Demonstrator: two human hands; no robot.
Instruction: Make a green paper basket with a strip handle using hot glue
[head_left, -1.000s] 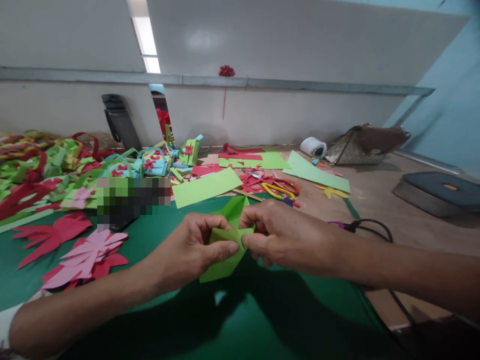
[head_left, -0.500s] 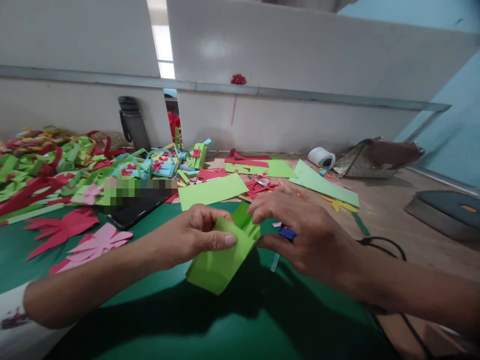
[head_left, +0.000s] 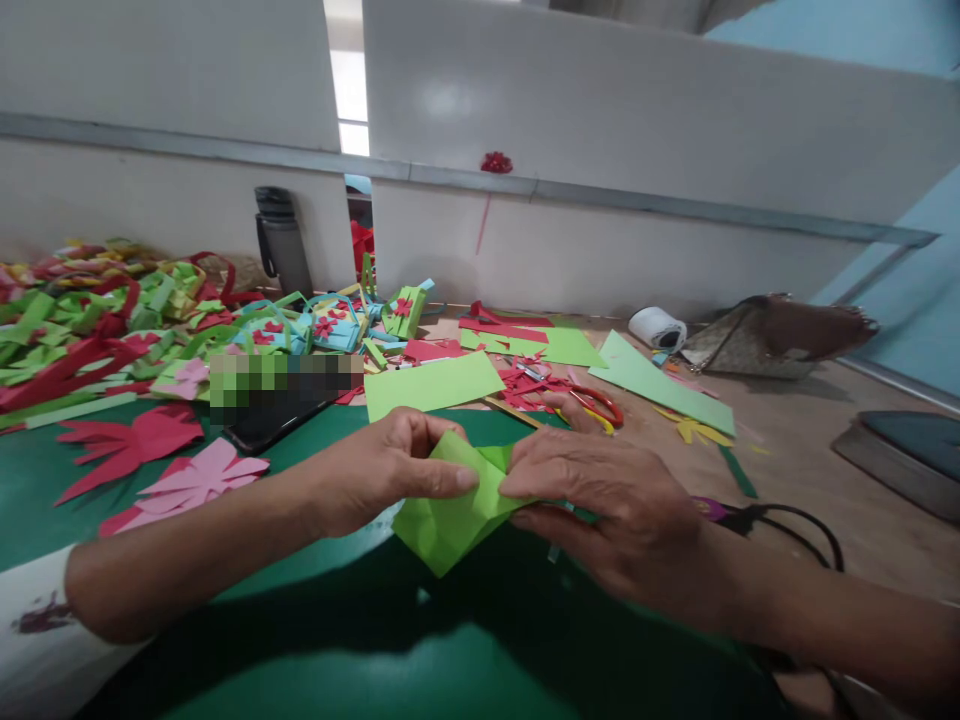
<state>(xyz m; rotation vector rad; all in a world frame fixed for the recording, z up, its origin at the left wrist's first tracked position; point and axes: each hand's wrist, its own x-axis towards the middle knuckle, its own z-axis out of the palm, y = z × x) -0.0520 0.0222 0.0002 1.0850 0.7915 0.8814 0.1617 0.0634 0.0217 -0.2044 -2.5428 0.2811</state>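
Presently, left hand (head_left: 379,470): pinching folded green paper (head_left: 450,515) from ten o'clock.
Right hand (head_left: 607,490): gripping it from three o'clock.
Phone (head_left: 281,415): ten o'clock from the paper.

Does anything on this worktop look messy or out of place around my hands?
Nothing looks spilled or broken. The untidiest spot is the tangle of red scraps by the orange handle, beyond your right hand, loose beside a flat green sheet. Oddly, a blocky blur hides part of the phone.
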